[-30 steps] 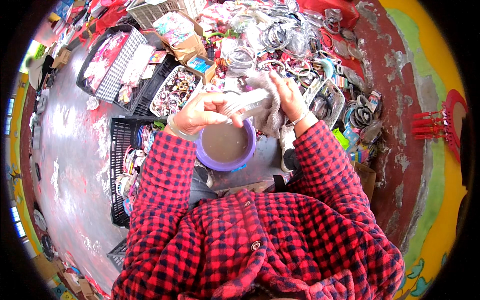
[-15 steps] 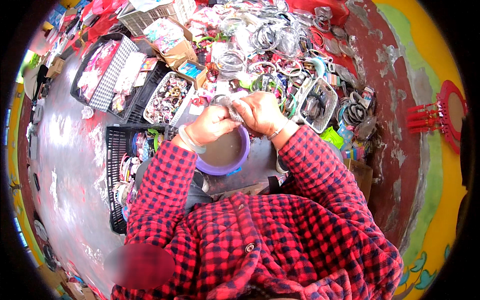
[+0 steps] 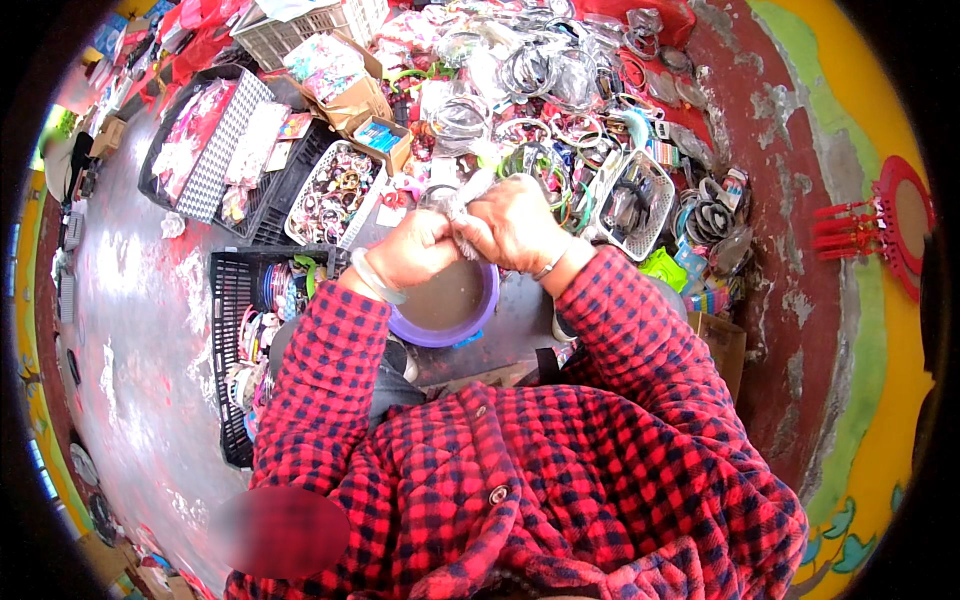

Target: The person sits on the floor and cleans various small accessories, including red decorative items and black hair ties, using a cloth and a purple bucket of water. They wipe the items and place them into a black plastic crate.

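Observation:
My left hand and my right hand meet above a purple basin of murky brownish water. Both are closed on a bunched, twisted greyish-white cloth. A part of it sticks out beyond my fingers on the far side, and a short end hangs between the two hands. The rest of the cloth is hidden in my grip. A clear bangle circles my left wrist, and a thin bracelet is on my right.
Left of the basin stands a black crate of hair bands. Beyond it, a white basket holds small hair ties. To the right, another white basket contains dark items. Bagged headbands are heaped at the far side.
My hands have shifted slightly left, and my right hand has turned over the cloth. More of the cloth now shows beyond my fingers and between the hands.

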Demonstrator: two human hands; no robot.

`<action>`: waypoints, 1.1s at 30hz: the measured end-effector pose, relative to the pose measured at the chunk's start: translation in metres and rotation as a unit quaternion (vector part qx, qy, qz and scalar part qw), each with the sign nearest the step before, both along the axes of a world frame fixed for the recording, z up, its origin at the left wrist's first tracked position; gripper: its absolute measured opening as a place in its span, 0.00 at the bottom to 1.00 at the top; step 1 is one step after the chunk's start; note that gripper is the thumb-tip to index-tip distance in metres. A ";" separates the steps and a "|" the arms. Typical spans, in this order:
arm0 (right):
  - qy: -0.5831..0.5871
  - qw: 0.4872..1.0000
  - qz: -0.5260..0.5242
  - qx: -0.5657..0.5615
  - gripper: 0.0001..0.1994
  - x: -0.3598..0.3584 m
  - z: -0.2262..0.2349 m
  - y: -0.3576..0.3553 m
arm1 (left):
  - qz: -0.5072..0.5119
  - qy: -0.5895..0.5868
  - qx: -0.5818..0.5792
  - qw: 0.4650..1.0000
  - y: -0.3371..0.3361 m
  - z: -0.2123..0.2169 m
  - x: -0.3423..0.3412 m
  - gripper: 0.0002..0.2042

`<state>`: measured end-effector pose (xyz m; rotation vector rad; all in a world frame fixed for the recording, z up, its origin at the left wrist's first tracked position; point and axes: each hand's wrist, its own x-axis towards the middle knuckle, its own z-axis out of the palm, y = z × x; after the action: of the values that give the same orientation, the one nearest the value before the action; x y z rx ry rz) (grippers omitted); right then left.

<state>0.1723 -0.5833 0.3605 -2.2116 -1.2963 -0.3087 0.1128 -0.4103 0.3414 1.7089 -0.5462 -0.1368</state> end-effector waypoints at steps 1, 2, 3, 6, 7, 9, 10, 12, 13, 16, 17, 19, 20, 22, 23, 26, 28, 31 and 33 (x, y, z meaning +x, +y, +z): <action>0.024 1.000 -0.007 -0.012 0.18 -0.004 -0.001 0.001 | 0.001 0.007 0.013 1.000 0.002 -0.005 0.001 0.06; 0.046 0.999 -0.007 0.014 0.18 -0.001 -0.003 0.002 | 0.002 0.013 0.026 1.000 0.005 -0.008 0.001 0.06; 0.037 0.999 0.002 0.031 0.17 0.001 -0.002 0.001 | 0.000 0.018 0.038 0.999 0.005 -0.004 0.002 0.07; 0.015 0.997 0.017 0.075 0.15 0.009 0.000 -0.006 | -0.009 0.069 0.001 0.998 0.001 0.021 0.000 0.06; 0.011 0.996 0.013 0.083 0.15 0.011 0.001 -0.006 | -0.011 0.097 -0.015 0.995 0.000 0.029 -0.002 0.06; 0.007 0.998 -0.010 0.055 0.16 0.013 -0.001 -0.007 | -0.007 0.101 0.003 0.995 0.005 0.031 -0.002 0.06; 0.006 0.998 -0.045 0.040 0.14 0.017 -0.005 -0.009 | -0.005 0.119 0.005 0.993 0.012 0.033 -0.004 0.06; -0.094 0.988 -0.115 -0.038 0.08 0.039 -0.022 -0.023 | 0.029 0.150 -0.064 0.986 0.028 0.030 -0.009 0.07; -0.088 0.979 -0.179 -0.045 0.08 0.052 -0.029 -0.034 | 0.074 0.074 -0.079 0.991 0.037 0.037 -0.012 0.09; 0.252 0.910 -0.211 0.254 0.15 0.067 -0.040 -0.048 | 0.181 0.114 -0.280 0.936 0.053 0.023 0.000 0.11; 0.330 0.874 -0.219 0.283 0.16 0.064 -0.033 -0.047 | 0.206 0.127 -0.322 0.915 0.051 0.018 0.004 0.11; 0.468 0.775 -0.246 0.347 0.18 0.052 -0.011 -0.043 | 0.218 0.159 -0.401 0.875 0.050 0.004 0.012 0.13; 0.560 0.675 -0.219 0.429 0.17 0.051 0.001 -0.035 | 0.210 0.173 -0.437 0.857 0.052 -0.006 0.014 0.13; 0.655 0.522 -0.109 0.536 0.15 0.056 -0.003 -0.036 | 0.260 0.224 -0.455 0.822 0.047 0.000 0.014 0.13; 0.664 0.509 -0.052 0.546 0.17 0.064 -0.015 -0.043 | 0.216 0.233 -0.486 0.814 0.043 0.004 0.017 0.11; 0.695 0.495 0.076 0.516 0.18 0.055 -0.005 -0.039 | 0.340 0.261 -0.411 0.805 0.030 0.018 0.018 0.10; 0.682 0.557 0.071 0.468 0.19 0.051 -0.003 -0.036 | 0.311 0.227 -0.309 0.870 0.045 -0.002 0.020 0.10; 0.601 0.681 0.036 0.417 0.13 0.046 -0.007 -0.034 | 0.291 0.236 -0.299 0.878 0.047 -0.016 0.022 0.09; 0.409 0.823 -0.063 0.389 0.10 0.043 -0.007 -0.024 | 0.286 0.268 -0.343 0.853 0.039 -0.014 0.022 0.08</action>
<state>0.2153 -0.6075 0.3533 -1.4225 -0.4115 0.0820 0.1345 -0.3714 0.3277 0.9917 0.3279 0.0193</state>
